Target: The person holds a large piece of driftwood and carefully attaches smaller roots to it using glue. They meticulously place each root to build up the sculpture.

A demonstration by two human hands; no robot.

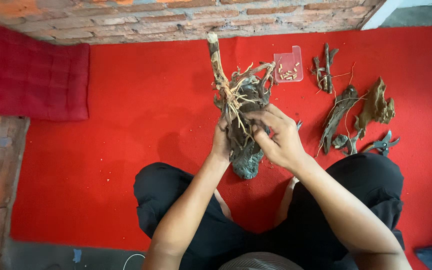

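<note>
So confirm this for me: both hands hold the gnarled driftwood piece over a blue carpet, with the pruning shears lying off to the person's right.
Wrong on one point: the carpet is red, not blue, as the head view shows. The rest stands: the left hand and right hand both hold the gnarled driftwood piece, and the pruning shears lie off to the person's right.

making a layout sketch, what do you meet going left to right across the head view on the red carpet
red cushion → left hand → driftwood piece in both hands → right hand → clear tray → small sticks → brown wood chunk → pruning shears
</note>
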